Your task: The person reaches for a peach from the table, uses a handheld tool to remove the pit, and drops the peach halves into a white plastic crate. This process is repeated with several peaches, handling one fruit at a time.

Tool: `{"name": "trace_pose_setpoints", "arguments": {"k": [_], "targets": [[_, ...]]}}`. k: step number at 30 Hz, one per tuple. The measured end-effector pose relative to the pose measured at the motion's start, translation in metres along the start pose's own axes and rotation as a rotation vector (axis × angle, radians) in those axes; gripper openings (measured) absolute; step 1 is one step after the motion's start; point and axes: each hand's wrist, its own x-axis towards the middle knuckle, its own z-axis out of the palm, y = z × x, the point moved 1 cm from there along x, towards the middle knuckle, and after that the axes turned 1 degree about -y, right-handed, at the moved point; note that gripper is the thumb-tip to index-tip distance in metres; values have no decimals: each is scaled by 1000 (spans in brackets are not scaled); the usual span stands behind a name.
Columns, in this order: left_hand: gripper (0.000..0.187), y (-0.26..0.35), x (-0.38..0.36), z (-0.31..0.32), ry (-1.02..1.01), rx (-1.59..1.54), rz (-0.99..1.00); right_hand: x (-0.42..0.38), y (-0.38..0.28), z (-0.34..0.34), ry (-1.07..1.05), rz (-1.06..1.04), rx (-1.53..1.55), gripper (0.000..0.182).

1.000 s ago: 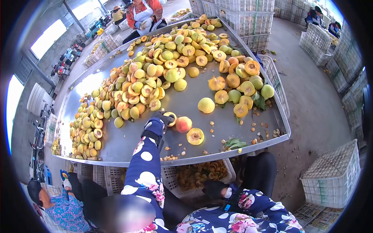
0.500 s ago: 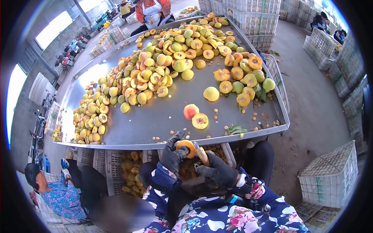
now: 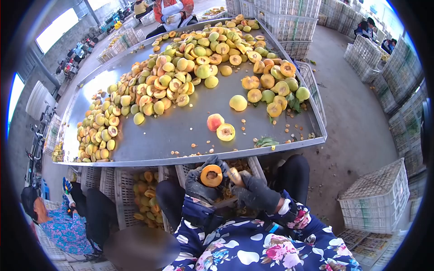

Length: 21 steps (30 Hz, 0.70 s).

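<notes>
My left hand (image 3: 202, 184), in a dark glove, grips a peach half (image 3: 211, 175) with its orange cut face and dark centre turned up. In my right hand (image 3: 257, 195), also gloved, is a small wooden-handled tool (image 3: 235, 177). Its working end is blurred, close beside the peach half. Both hands are just below the near edge of the metal table (image 3: 181, 135), over a crate (image 3: 257, 168) of cut fruit. On the table nearby lie a red-yellow peach (image 3: 215, 122) and a cut peach half (image 3: 225, 132).
A large heap of peach halves (image 3: 167, 86) covers the table's far and left parts. Leaves (image 3: 266, 142) and loose pits lie near the front edge. Stacked crates (image 3: 289, 27) stand behind, and another crate (image 3: 375, 198) at right. A person (image 3: 68, 226) sits at left.
The tool has come away slightly from the peach half. My left hand has turned the half so that its cut face shows more fully. The whole view has shifted a little.
</notes>
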Motion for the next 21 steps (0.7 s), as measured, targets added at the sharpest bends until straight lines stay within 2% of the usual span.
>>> {"name": "trace_pose_setpoints", "arguments": {"k": [2, 4, 5, 9, 15, 21], "targets": [[54, 4, -6, 8, 91, -907, -181, -5, 17, 7, 3, -164, -199, 28], [54, 4, -10, 13, -10, -941, -177, -6, 29, 15, 24, -331, -348, 29], [54, 4, -12, 14, -59, -956, -172, -5, 31, 17, 18, -318, -356, 30], [50, 4, -15, 22, 61, -863, -205, -7, 25, 23, -3, -278, -402, 34], [46, 5, -20, 19, -23, -838, -148, -7, 30, 26, 79, -352, -531, 32], [42, 7, -20, 28, 6, -963, -218, -1, 50, 30, 103, -424, -609, 34]]}}
